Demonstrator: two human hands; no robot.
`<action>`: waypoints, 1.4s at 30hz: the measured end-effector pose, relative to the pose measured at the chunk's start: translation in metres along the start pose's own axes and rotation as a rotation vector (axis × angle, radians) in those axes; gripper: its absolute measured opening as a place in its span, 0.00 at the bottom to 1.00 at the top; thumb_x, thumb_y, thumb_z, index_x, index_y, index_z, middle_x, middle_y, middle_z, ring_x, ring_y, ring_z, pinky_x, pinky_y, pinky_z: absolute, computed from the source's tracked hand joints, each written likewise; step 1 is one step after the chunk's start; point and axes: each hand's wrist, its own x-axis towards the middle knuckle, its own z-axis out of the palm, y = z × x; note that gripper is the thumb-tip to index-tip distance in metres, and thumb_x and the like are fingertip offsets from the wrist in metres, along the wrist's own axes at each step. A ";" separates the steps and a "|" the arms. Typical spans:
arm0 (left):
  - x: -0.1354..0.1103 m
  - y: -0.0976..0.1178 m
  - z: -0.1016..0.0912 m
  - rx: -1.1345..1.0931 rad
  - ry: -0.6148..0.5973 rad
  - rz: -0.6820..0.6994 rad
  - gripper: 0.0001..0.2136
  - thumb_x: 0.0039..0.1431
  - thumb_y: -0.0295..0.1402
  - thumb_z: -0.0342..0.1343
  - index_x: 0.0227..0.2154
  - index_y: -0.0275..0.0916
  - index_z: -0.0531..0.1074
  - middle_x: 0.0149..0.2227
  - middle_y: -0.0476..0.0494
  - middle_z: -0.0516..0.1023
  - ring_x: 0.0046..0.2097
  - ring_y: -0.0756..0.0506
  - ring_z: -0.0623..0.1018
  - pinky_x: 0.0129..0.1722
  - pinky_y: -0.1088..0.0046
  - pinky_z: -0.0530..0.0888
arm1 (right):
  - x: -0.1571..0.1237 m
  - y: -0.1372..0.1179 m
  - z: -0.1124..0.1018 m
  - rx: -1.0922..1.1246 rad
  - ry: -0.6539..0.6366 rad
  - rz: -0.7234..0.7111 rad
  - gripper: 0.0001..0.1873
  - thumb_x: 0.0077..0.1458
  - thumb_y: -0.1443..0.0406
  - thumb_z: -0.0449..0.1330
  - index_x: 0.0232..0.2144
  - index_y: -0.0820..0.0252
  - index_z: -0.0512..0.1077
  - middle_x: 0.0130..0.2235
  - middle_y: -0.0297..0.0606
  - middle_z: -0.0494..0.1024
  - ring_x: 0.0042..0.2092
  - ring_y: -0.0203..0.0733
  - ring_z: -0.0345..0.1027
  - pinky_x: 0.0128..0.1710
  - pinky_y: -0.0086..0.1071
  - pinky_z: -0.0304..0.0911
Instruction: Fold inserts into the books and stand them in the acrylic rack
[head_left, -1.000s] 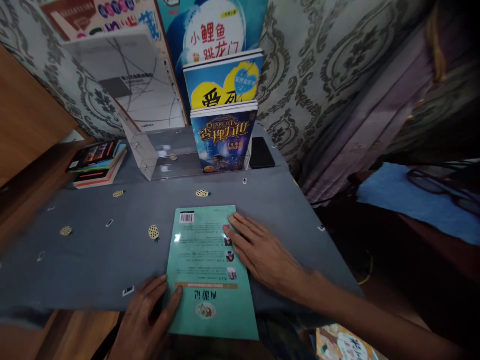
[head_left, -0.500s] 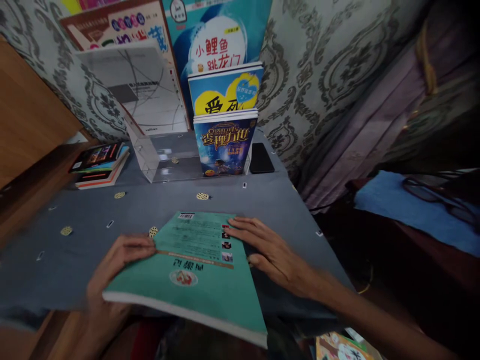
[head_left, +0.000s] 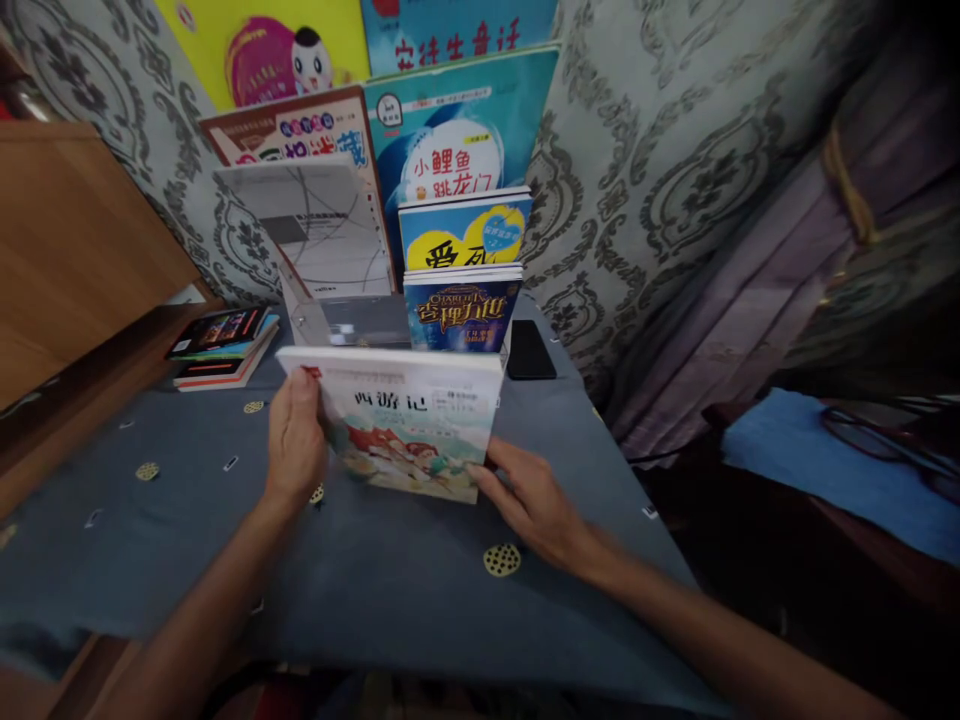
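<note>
Between my two hands a paperback book [head_left: 405,425] is tilted up, its illustrated front cover facing me and its white page edge on top. My left hand [head_left: 298,435] grips the book's left side, with the thumb near the upper corner. Low on the right side, my right hand [head_left: 529,495] holds the other edge between thumb and fingers. Just behind the book stands a clear display rack [head_left: 304,318]. A dark blue book [head_left: 465,310] and a blue and yellow book [head_left: 465,230] stand in its right part, a grey-white book [head_left: 322,225] in its left.
Taller books, one teal [head_left: 457,130] and one yellow [head_left: 210,50], rise at the back. A small stack of books [head_left: 225,345] lies at the left. A black phone [head_left: 531,352] rests right of the rack. Glasses [head_left: 885,440] lie on a blue cloth [head_left: 795,460] at the far right.
The book has gone from lying tilted with its green back cover up, near the table's front edge, to standing with its front cover towards me, closer to the rack. Both hands moved with it.
</note>
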 end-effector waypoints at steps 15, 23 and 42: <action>0.025 -0.096 -0.001 0.208 -0.368 -0.387 0.19 0.51 0.44 0.58 0.41 0.36 0.74 0.35 0.43 0.80 0.36 0.42 0.79 0.38 0.64 0.76 | 0.009 0.028 0.022 0.646 -0.103 0.636 0.24 0.53 0.45 0.63 0.26 0.57 0.62 0.24 0.29 0.71 0.19 0.30 0.64 0.17 0.27 0.62; 0.023 -0.109 -0.020 0.836 -0.512 0.168 0.17 0.60 0.33 0.49 0.50 0.37 0.74 0.47 0.37 0.75 0.50 0.39 0.74 0.56 0.54 0.70 | 0.018 0.034 0.017 0.694 -0.126 0.752 0.25 0.45 0.46 0.69 0.28 0.58 0.66 0.20 0.27 0.71 0.20 0.33 0.69 0.18 0.26 0.66; 0.011 -0.098 -0.008 1.026 -0.553 0.289 0.18 0.67 0.32 0.43 0.53 0.34 0.71 0.57 0.30 0.74 0.59 0.34 0.72 0.58 0.47 0.70 | 0.030 0.049 0.031 -0.435 -0.027 0.095 0.16 0.61 0.66 0.55 0.51 0.62 0.71 0.60 0.55 0.68 0.60 0.58 0.66 0.57 0.54 0.66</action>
